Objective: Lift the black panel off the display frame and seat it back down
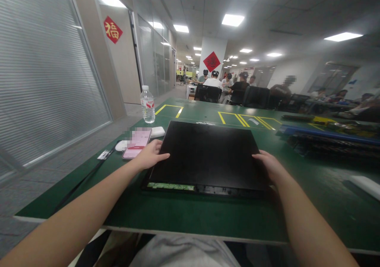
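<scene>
A black panel lies flat on the green bench, in the near middle, right in front of the person. The left hand clasps the panel's left edge, with its thumb laid on the top face and the other fingers curled at the side. The right hand clasps the right edge in the same way, thumb on top and the remaining fingers hidden by the edge and the back of the hand. Both forearms reach in from the near corners of the view. Along the panel's near edge a narrow green circuit strip shows just below the black face, on the left half. Just left of the left hand lies a pink phone, touching or almost touching the wrist. A white pebble-shaped object sits at the phone's left and a white case at its far right corner. A black cable runs from there toward the near left corner of the bench. Farther off on the left stands a clear water bottle, upright and capped. Yellow box markings are painted on the far side of the bench. On the right, well apart from the panel, are stacked dark trays. Seated people fill the far room.
</scene>
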Motion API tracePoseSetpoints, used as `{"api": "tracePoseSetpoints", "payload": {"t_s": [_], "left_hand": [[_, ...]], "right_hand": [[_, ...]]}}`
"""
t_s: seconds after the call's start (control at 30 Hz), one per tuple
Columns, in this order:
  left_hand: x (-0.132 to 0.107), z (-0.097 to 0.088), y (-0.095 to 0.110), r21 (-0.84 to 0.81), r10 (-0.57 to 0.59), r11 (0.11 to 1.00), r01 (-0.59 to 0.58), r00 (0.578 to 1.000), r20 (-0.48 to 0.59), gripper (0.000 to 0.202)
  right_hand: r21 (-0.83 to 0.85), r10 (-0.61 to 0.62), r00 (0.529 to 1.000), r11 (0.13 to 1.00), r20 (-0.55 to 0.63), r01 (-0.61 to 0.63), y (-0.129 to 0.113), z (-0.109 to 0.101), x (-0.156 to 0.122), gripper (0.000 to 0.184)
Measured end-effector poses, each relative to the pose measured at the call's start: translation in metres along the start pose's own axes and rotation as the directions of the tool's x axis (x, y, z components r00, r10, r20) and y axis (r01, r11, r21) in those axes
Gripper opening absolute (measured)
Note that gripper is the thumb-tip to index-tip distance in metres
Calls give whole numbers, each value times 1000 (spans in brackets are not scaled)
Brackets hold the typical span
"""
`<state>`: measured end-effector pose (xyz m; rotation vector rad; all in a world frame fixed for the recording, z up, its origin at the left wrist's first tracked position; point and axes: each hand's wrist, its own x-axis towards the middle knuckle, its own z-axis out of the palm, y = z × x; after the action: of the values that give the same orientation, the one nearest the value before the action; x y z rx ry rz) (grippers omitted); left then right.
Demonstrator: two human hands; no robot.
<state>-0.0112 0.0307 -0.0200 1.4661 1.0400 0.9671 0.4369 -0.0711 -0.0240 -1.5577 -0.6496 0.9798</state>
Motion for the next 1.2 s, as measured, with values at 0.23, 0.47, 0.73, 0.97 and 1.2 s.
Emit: {"api": "tracePoseSetpoints", "payload": {"t_s": [0.23, 0.47, 0.73, 0.97, 1.2], "left_hand": [[0, 2, 1, -12, 0, 1000, 0, 1000, -12, 60], [1, 2, 0, -16, -3, 1000, 3, 1000, -27, 61], [1, 1, 0, -20, -11, 1000, 11, 1000, -14, 61], [0, 1, 1, 7, -8, 1000, 8, 1000, -24, 62], [1, 0, 0, 13, -3, 1000, 3, 1000, -18, 62]], "right_hand": [[-43, -27, 999, 999, -38, 25, 2, -1, 4, 36], [-59, -26, 999, 998, -46, 23, 1, 0, 2, 35], [-35, 9, 999, 999, -36, -10, -2, 2, -2, 35], [-57, -30, 999, 998, -40, 28, 0, 2, -1, 29], [-54, -31, 999, 998, -22, 30, 3, -1, 4, 33]]}}
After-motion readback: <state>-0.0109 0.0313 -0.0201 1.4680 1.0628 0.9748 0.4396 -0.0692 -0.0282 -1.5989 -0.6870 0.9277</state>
